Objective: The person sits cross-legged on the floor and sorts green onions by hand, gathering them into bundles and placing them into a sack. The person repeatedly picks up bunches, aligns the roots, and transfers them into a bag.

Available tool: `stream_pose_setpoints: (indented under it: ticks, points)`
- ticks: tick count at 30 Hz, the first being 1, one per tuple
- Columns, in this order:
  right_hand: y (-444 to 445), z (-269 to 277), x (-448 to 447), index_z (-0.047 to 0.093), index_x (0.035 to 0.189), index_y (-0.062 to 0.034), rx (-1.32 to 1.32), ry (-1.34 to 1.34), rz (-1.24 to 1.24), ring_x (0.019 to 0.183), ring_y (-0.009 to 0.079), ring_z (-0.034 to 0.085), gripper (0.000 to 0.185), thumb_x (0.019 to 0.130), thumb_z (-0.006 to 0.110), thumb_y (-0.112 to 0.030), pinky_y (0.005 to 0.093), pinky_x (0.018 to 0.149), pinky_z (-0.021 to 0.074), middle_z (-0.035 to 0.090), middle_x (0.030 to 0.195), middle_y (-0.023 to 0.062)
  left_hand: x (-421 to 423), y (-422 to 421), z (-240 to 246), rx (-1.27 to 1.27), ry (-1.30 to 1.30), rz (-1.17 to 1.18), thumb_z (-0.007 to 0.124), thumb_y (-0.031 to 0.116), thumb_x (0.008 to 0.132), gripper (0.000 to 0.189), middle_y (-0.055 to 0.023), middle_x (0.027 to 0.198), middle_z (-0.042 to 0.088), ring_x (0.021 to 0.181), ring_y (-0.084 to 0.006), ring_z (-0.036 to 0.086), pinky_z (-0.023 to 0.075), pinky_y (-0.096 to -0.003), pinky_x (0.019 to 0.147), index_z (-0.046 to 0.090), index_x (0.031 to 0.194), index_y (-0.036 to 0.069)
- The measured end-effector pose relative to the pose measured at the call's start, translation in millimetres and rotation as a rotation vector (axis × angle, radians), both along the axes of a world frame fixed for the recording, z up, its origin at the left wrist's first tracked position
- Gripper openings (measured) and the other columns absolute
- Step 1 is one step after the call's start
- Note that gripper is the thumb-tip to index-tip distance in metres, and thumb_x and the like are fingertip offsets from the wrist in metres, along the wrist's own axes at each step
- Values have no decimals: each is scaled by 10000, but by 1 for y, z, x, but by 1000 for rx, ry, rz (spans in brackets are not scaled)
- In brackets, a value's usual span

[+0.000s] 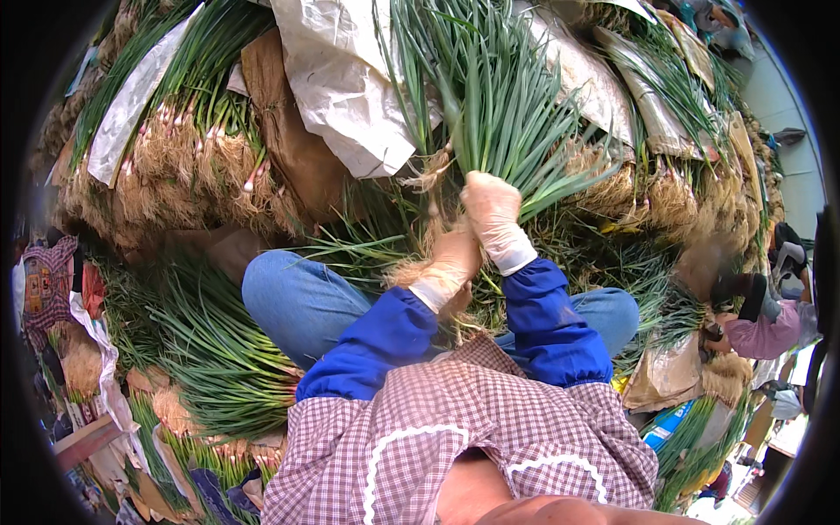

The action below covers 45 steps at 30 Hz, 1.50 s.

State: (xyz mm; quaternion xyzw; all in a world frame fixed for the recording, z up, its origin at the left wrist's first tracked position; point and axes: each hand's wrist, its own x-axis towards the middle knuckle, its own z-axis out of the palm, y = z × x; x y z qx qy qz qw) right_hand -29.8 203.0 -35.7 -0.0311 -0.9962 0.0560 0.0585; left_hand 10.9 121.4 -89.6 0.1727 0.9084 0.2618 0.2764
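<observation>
Both my hands wear pale, thin gloves with white cuffs, below blue sleeves. My right hand [492, 200] is closed around the leafy part of a large bunch of green onions or young garlic [499, 118], whose long green leaves fan out beyond the fist. Just below and to the left, my left hand [453, 252] is closed near the lower end of the bunch. What lies inside its fingers is hidden. Tan, stringy roots [403, 272] show beside the left hand, and more roots hang blurred just above it.
Bundled plants with pale bulbs and roots [190, 164] are stacked ahead, partly under white plastic sheets [348, 85] and a brown sheet [289, 144]. Another leafy heap [230, 354] lies by my left knee [302, 302]. A person in a pink top [764, 331] is at far right.
</observation>
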Motion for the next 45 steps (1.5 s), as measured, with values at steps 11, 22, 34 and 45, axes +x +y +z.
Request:
stream_pose_setpoints:
  ticks: [11,22,34,45]
  points:
    - [17,98,63,674,1110,-15,-530,581,322,907,188,700,260,862,707,-89,285,794,588,698,1119,87,7,12,60,1431,-1073,321,579,103,880,273,-146,893,659,657,-207,652,558,-322,572,582,1129,-8]
    - [134,58,189,572,1065,18,-1416,-609,127,689,141,570,260,921,582,-198,237,581,473,605,999,99,65,-131,233,2027,-274,389,688,34,806,327,-170,785,685,497,-237,656,557,-314,431,573,1102,-44]
    - [82,41,39,634,1190,11,-545,-626,282,606,82,540,361,993,547,-279,213,566,426,625,790,24,337,-439,66,1482,383,1303,655,156,807,470,-84,1002,637,877,-196,637,606,-421,762,536,1247,42]
    - [-10,-85,10,643,1081,-24,-175,-756,357,682,128,595,334,959,573,-328,271,610,461,640,794,32,473,-433,-165,1587,-212,1519,663,481,895,562,-116,1076,703,924,-216,688,571,-360,787,607,1231,33]
